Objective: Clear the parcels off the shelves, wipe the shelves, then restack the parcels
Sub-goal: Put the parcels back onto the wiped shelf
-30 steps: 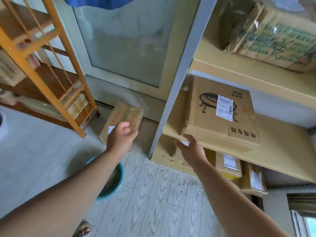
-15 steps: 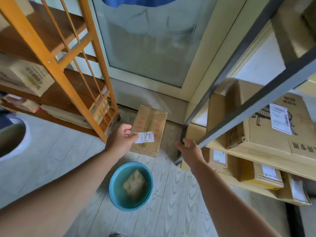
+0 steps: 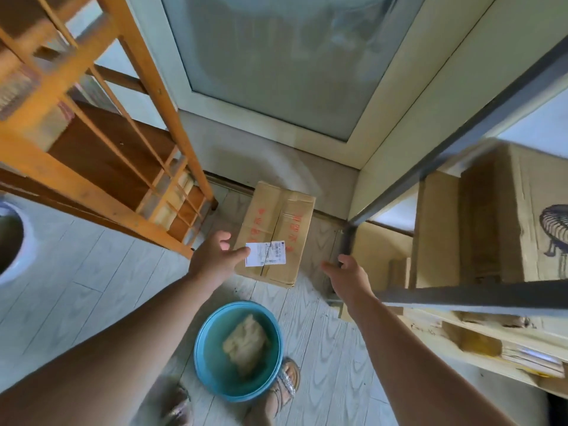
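While both hands reach toward the parcel lying on the floor by the door, the left hand hangs loosely curled at its near corner and the right hand is spread, holding nothing. A careless step could tip the water basin at the person's feet.

Pale wood-grain floorboards ran up to a cream-framed door with a frosted glass pane. An orange wooden rack stood at the left under soft daylight.
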A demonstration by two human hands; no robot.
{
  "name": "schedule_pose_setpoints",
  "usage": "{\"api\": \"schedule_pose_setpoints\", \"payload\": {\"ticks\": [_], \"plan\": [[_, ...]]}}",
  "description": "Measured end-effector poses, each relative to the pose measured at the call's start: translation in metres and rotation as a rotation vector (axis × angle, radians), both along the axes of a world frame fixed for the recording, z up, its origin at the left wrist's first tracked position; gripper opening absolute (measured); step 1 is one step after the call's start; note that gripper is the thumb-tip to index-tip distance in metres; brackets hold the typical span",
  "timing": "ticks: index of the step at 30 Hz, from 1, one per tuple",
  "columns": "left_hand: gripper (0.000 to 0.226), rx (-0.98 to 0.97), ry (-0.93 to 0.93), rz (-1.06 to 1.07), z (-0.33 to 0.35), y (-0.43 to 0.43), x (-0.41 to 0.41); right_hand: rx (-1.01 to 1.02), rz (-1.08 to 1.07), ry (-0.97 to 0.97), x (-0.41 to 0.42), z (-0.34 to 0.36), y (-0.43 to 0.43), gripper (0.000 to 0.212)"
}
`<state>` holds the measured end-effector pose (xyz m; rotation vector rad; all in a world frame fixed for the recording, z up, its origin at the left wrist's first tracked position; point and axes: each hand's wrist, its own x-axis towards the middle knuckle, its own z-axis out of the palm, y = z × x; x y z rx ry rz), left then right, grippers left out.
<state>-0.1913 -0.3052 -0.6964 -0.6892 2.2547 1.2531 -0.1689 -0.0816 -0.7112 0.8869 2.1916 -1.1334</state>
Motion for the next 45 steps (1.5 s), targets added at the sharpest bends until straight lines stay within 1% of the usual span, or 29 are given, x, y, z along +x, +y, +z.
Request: {"api": "schedule_pose_setpoints", "payload": {"ticks": [3,9,11,14,15,18,22,25,27,29,30,31,32,33,35,37,39,42,44,45], "plan": [[0.061,0.051,-0.054,0.063,-0.032,-0.001,-0.016,0.006,0.017,-0.066,-0.015,-0.036,-0.006,0.064],[0.062,0.020,-0.117,0.017,-0.118,-0.006,-0.045,0.028,-0.022,-0.092,-0.028,-0.118,-0.013,0.062],[0.065,0.008,-0.141,-0.003,-0.152,-0.009,-0.054,0.063,-0.006,-0.120,-0.033,-0.155,-0.015,0.063],[0.074,-0.005,-0.165,-0.046,-0.196,-0.020,-0.066,0.091,-0.035,-0.148,-0.045,-0.199,-0.018,0.066],[0.078,-0.009,-0.181,-0.063,-0.216,-0.026,-0.072,0.095,-0.052,-0.155,-0.048,-0.224,-0.022,0.068],[0.090,-0.030,-0.210,-0.077,-0.255,-0.036,-0.084,0.093,-0.108,-0.174,-0.056,-0.261,-0.024,0.079],[0.103,-0.025,-0.243,-0.095,-0.304,-0.035,-0.092,0.017,-0.220,-0.186,-0.066,-0.303,-0.025,0.102],[0.107,-0.002,-0.261,-0.066,-0.335,-0.031,-0.096,-0.048,-0.322,-0.173,-0.073,-0.330,-0.028,0.113],[0.102,0.028,-0.259,-0.031,-0.349,-0.032,-0.099,-0.057,-0.357,-0.147,-0.074,-0.343,-0.028,0.118],[0.084,0.079,-0.257,0.000,-0.357,-0.033,-0.101,-0.088,-0.382,-0.136,-0.075,-0.349,-0.028,0.124],[0.071,0.107,-0.259,-0.003,-0.361,-0.032,-0.101,-0.129,-0.412,-0.132,-0.074,-0.353,-0.028,0.129],[0.058,0.131,-0.270,-0.017,-0.364,-0.031,-0.100,-0.189,-0.447,-0.121,-0.073,-0.358,-0.029,0.131],[0.049,0.155,-0.276,-0.024,-0.365,-0.029,-0.099,-0.244,-0.476,-0.101,-0.070,-0.364,-0.029,0.128],[0.049,0.178,-0.276,-0.015,-0.365,-0.027,-0.097,-0.285,-0.491,-0.079,-0.065,-0.372,-0.029,0.122],[0.058,0.209,-0.255,0.047,-0.363,-0.022,-0.094,-0.344,-0.510,-0.050,-0.058,-0.377,-0.030,0.109],[0.059,0.227,-0.224,0.073,-0.355,-0.019,-0.090,-0.396,-0.521,-0.041,-0.055,-0.362,-0.033,0.096],[0.058,0.235,-0.216,0.069,-0.342,-0.019,-0.086,-0.447,-0.513,-0.044,-0.052,-0.345,-0.035,0.088],[0.058,0.239,-0.198,0.080,-0.317,-0.021,-0.079,-0.483,-0.495,-0.036,-0.046,-0.320,-0.035,0.080],[0.059,0.233,-0.202,0.098,-0.301,-0.020,-0.074,-0.482,-0.499,-0.041,-0.041,-0.308,-0.036,0.083],[0.060,0.234,-0.183,0.102,-0.283,-0.021,-0.076,-0.484,-0.499,-0.032,-0.044,-0.292,-0.035,0.085]]}}
